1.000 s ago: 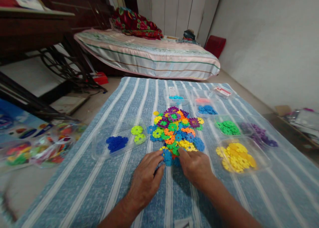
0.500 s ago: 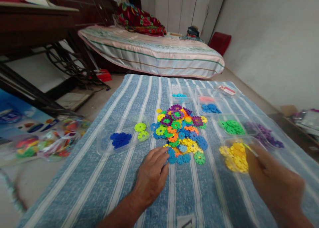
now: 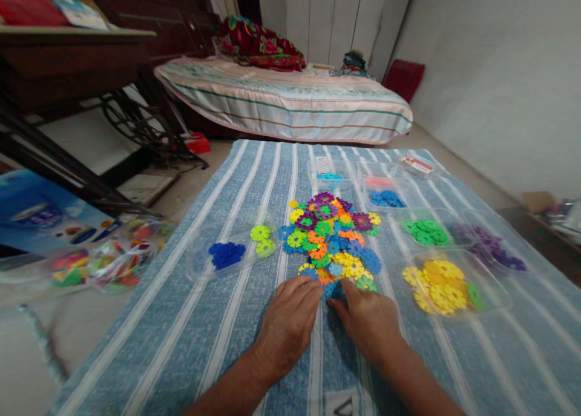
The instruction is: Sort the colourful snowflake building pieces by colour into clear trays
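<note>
A mixed heap of notched, flower-shaped plastic discs (image 3: 331, 237) lies mid-table in purple, orange, green, yellow and blue. My left hand (image 3: 290, 319) rests at the heap's near left edge, fingers stretched forward and touching discs. Beside it my right hand (image 3: 370, 319) reaches in from the right, thumb and forefinger apart around dark blue discs (image 3: 334, 290) at the near edge; its other fingers are partly hidden. To the right stands a clear tray of yellow discs (image 3: 440, 287), with one green disc (image 3: 474, 295) at their right side.
A clear tray at left holds dark blue discs (image 3: 227, 255) and lime discs (image 3: 262, 240). Other clear trays hold green discs (image 3: 426, 232), purple discs (image 3: 494, 249), blue discs (image 3: 385, 198) and light blue discs (image 3: 329, 175). A bed (image 3: 290, 101) stands beyond the striped tablecloth (image 3: 181, 343).
My right hand has moved left from the yellow-disc tray, where it held a disc, to the heap's near edge. My left hand stays there, slightly shifted. The view has tilted a little.
</note>
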Available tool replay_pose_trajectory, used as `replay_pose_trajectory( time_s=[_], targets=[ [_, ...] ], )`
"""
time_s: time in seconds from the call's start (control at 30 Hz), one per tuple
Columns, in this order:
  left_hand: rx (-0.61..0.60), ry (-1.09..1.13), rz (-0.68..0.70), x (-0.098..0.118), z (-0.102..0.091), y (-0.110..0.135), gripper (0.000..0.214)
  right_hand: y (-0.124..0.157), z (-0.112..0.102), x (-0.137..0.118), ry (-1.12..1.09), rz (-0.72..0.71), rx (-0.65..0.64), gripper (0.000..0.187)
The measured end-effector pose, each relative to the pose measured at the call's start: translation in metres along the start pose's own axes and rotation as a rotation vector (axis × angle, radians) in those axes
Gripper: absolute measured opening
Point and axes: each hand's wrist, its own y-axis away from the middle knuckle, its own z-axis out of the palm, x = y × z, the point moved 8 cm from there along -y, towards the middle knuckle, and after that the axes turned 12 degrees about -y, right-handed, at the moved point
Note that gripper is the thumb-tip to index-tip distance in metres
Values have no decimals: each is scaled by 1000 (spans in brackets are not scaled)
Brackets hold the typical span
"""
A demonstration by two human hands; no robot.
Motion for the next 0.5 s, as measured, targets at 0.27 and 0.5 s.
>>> replay_pose_trajectory(
  time_s=[0.27, 0.5],
  targets=[
    [-43, -2, 46, 7, 0, -1, 21, 6, -2, -3, 2, -63, 120, 10],
    [-80, 20, 58, 11, 1, 1, 22, 14, -4, -6, -84, -135, 131, 19]
  ],
)
